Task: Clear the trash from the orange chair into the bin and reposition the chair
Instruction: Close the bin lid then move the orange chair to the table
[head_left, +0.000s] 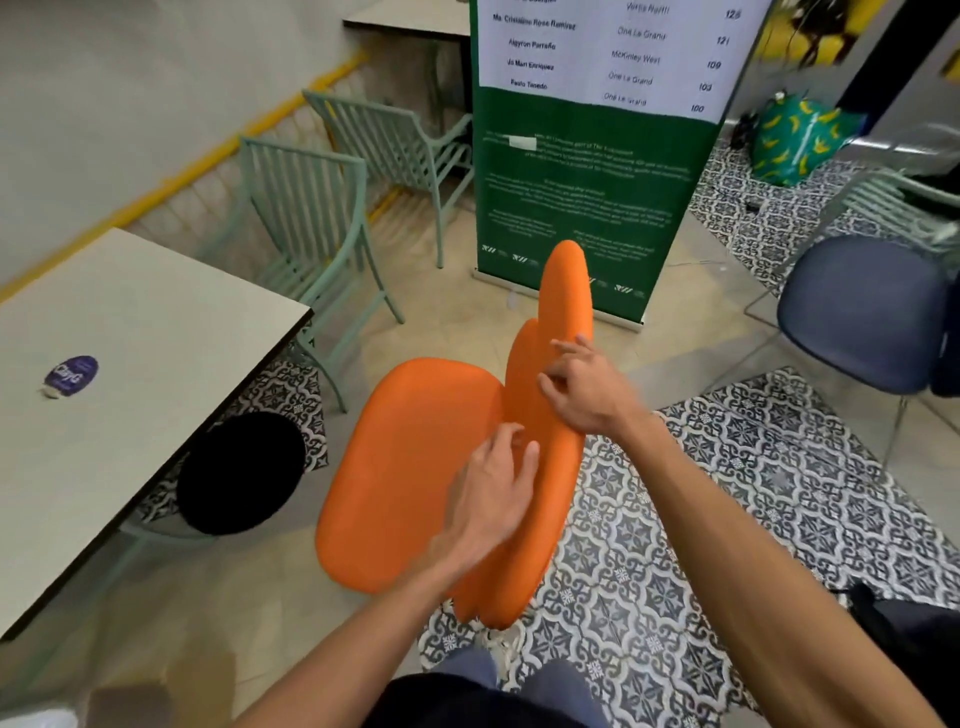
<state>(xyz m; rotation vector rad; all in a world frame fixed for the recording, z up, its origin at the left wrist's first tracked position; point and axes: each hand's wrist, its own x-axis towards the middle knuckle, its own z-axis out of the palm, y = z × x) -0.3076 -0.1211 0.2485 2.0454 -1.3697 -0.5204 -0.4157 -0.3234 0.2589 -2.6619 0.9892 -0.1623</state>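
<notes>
Orange chair (415, 467) stands directly in front of the person. Its backrest is seen nearly edge-on and its seat points left toward the table (156, 322).

Right hand (587, 395): grips the backrest high up, fingers curled over the rim onto its front face.

Left hand (493, 499): lower on the same backrest, palm on the rim, fingers bent over to the front side close to where the seat begins. It holds the backrest as well.

Chair sits where plain beige floor meets the patterned tiles (779, 467); its legs are hidden.

Table top carries a purple oval label (72, 373). A black round object (241, 473) lies partly under the table edge, just beside the seat; I cannot tell what it is.

Further out:
- Two mint-green slatted chairs (306, 218) beyond the table.
- A green roll-up banner (592, 197) behind the backrest.
- A blue-grey chair (862, 312) at right.
- A banana-print bag (800, 140) far right.
</notes>
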